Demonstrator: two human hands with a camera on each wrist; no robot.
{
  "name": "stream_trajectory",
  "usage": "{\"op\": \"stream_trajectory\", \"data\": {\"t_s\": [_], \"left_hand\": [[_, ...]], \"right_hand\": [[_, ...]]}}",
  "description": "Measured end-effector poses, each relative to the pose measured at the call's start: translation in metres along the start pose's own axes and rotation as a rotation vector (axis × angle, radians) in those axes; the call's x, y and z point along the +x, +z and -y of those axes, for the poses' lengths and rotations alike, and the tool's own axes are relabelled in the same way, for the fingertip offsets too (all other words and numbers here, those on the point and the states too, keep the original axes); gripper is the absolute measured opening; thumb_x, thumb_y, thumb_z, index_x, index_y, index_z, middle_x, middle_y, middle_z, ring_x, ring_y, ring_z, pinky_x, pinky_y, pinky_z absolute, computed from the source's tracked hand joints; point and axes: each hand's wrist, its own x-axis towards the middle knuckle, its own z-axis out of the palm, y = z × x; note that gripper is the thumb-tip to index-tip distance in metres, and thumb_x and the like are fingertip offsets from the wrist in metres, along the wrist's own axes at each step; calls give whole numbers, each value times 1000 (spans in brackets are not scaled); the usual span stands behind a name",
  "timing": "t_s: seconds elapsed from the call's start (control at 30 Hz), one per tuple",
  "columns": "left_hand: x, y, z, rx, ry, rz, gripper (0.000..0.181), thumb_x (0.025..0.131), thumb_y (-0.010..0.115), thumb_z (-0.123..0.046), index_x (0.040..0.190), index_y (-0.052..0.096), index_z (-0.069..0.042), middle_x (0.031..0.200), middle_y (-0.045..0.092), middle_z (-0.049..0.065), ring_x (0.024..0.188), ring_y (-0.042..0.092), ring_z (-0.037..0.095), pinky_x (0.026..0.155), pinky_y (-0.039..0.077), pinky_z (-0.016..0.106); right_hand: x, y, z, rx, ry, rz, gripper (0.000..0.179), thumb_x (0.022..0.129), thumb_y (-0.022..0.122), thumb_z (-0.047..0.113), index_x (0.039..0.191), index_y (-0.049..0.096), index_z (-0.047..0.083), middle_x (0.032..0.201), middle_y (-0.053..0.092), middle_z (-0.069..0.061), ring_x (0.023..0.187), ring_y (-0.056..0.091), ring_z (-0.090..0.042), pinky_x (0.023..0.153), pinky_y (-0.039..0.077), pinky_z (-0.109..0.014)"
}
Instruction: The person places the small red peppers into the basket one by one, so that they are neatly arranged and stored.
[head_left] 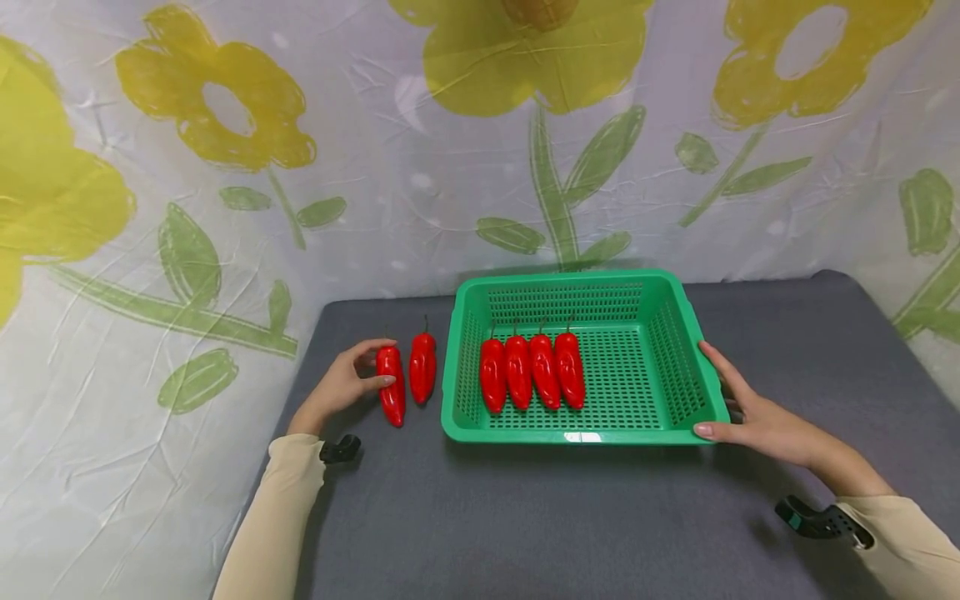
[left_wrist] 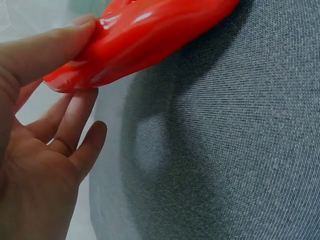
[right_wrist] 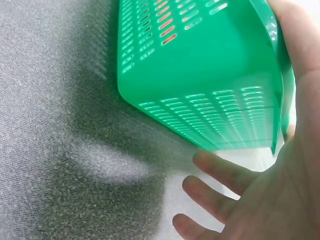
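Observation:
My left hand (head_left: 347, 379) pinches a glossy red pepper (head_left: 392, 386) between thumb and fingers at the left of the table. In the left wrist view the thumb lies along one side of this pepper (left_wrist: 145, 42), with fingertips under its end. Just right of it lies a second red pepper (head_left: 423, 367), stem pointing away. My right hand (head_left: 757, 421) holds the near right corner of a green plastic basket (head_left: 517, 435), thumb on the front rim and index finger along the side rim. The right wrist view shows its other fingers extended below the rim, beside the basket wall (right_wrist: 210, 70).
Several red peppers (head_left: 517, 372) lie side by side in the left half of the basket, stems toward the back. Grey cloth (head_left: 570, 525) covers the table. A flower-printed white sheet (head_left: 405, 192) hangs behind and at both sides.

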Motion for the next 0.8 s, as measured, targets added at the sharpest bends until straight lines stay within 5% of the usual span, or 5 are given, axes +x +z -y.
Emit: {"op": "stream_trajectory", "data": {"t_s": [0.27,0.57,0.8], "left_hand": [[-4,-13,-9,-38,9,-11,60,84,80,-21,139,54,-19,129,63,11,106,65,31,78,56,32],[3,-28,-51,-2,91,-44,61,84,80,-29,140,54,-32,129,64,5,104,66,27,79,56,31],[14,-22,-83,-7,184,-53,65,85,79,-19,143,52,-28,131,61,6,107,65,24,92,54,28]], "right_hand": [[0,2,-2,4,-16,-4,110,93,67,18,154,-23,37,149,22,-41,125,42,-65,81,51,-55],[-1,2,-2,11,-12,-3,111,93,66,18,154,-24,37,151,18,-42,125,41,-67,80,51,-55],[0,1,0,13,-5,3,110,93,66,19,153,-24,39,150,22,-41,127,41,-64,81,51,-52]]}}
